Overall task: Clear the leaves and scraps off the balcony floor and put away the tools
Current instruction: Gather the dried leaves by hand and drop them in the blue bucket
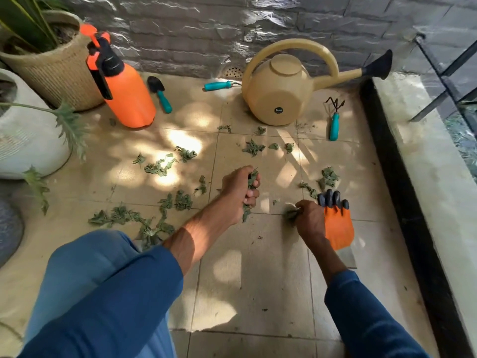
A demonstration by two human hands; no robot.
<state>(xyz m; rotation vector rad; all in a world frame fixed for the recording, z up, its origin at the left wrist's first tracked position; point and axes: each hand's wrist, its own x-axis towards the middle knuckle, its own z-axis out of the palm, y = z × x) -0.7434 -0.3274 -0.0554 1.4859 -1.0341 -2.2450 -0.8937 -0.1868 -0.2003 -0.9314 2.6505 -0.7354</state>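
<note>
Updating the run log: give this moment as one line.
stage: gathering | left hand: grips leaf bunch | right hand: pinches leaf scraps | orange glove: floor, by right hand

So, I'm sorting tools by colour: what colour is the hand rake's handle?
Teal handle, clearest in head view.

The orange plastic spray bottle (129, 99) stands far left, beside the woven basket planter (59, 71); the beige plastic watering can (278, 96) sits far right. Nearer lie torn green leaves (160, 166), with the orange-and-black glove (338, 226) just right of my right hand (309, 218).
</note>
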